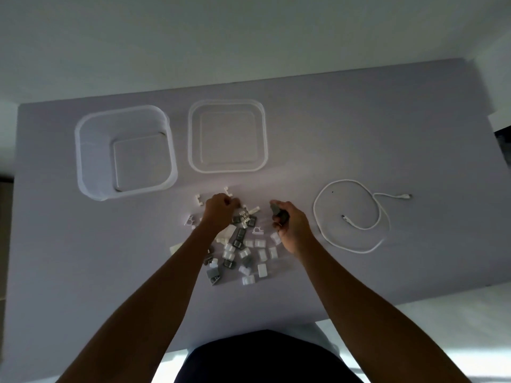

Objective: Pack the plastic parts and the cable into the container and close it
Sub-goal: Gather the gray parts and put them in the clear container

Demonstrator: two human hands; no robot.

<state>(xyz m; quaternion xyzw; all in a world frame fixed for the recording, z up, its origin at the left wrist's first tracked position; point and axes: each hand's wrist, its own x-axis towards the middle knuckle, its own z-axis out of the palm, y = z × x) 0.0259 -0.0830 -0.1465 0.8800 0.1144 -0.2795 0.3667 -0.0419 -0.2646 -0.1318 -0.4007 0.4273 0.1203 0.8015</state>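
Several small white and grey plastic parts lie in a loose pile at the middle of the grey table. My left hand rests on the far left of the pile with its fingers curled over some parts. My right hand is at the pile's right side, shut on grey plastic parts. An open clear container stands at the far left. Its clear lid lies flat to the right of it. A coiled white cable lies on the right.
The table's far edge meets a pale wall. The near edge runs just in front of my body. Bare table surface shows to the left of the pile and beyond the cable on the right.
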